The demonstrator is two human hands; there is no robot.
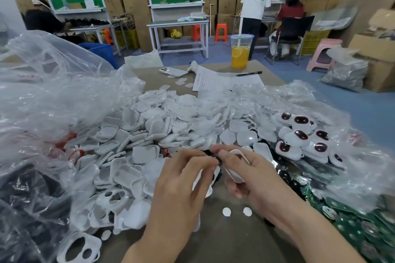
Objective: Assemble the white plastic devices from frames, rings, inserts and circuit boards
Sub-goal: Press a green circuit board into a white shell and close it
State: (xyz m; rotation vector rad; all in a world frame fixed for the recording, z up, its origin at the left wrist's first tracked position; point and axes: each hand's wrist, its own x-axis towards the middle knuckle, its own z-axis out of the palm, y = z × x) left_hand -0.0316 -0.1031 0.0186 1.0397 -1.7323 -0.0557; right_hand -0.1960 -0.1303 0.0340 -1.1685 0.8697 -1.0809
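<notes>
Both hands are up over the table (224, 243) and close together, so we are mid-fit here. Our right hand (256, 179) has its fingers (229, 157) curled round a white frame (237, 174), thumb on one long edge and fingertips on the other. Our left hand (181, 179) pinches narrow on a small black part (210, 154) just at the tips of its fingers (201, 161), right against the frame's near end. Something white also shows under the left palm; we cannot tell what it is.

These pieces look feather-light, thin-walled and glossy. We judge the frame stiff along its rim but ready to flex or slip if squeezed across the open middle, so we hold it by the edges. The black part looks small enough to pop out of a pinch, so press it in squarely and gently.

Beyond the fingertips lies the heap of white shells (160, 126). Out past the right fingers sit finished devices (299, 134) with dark windows, and green circuit boards (352, 226) lie beside the right wrist. Two small white discs (226, 212) rest below the palms.
</notes>
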